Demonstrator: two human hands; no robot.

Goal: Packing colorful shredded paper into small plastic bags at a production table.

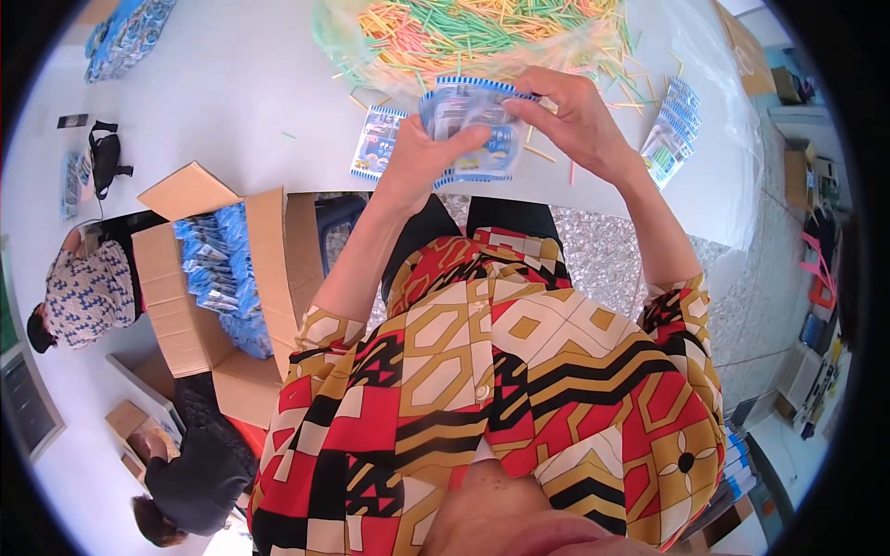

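Between my hands is a small blue-and-white plastic packet [505,148] with striped edges, held over the near edge of the white table. My left hand [417,159] grips its left side, thumb lying across the front. At the upper right corner, the thumb and fingers of my right hand [577,120] pinch the edge. Whether the packet is filled, I cannot tell. Another flat packet [373,141] lies just left, partly behind my left hand. Beyond my hands, a heap of thin pink, yellow and green sticks [491,37] rests in clear plastic.
A fanned row of packets [674,130] lies at the table's right. To my left stands an open cardboard box [176,296] of blue packets. More packets [130,37] lie at the far left. Two other people, one in a dark top [199,482], sit on the left.
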